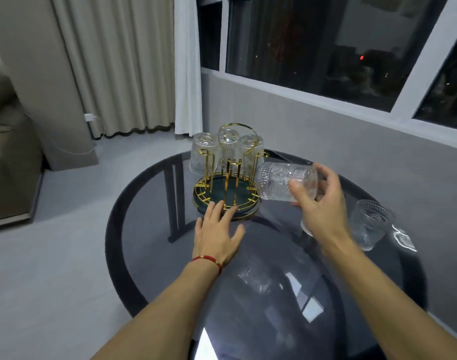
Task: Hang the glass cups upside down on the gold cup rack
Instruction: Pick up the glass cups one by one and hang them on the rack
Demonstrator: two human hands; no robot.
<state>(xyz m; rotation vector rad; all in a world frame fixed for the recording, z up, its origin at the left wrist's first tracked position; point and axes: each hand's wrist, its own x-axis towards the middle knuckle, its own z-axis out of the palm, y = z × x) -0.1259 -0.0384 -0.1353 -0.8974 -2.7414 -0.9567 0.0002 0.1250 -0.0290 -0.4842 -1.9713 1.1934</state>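
The gold cup rack [228, 178] with a dark green base stands on the round glass table [149, 229]. Three glass cups hang upside down on its far pegs: one at the left [202, 154], one in the middle [228, 142], one at the right [249, 149]. My right hand [318, 201] grips a ribbed glass cup [279, 181] lying sideways in the air, its mouth pointing left, just right of the rack's near right peg. My left hand [218, 233] lies flat with fingers spread, fingertips touching the rack's front rim. Another glass cup [369, 224] stands upright on the table at the right.
A wall with a dark window runs behind the table on the right. Curtains [123, 63] hang at the back left, and a sofa [6, 157] sits at the far left. Grey floor surrounds the table.
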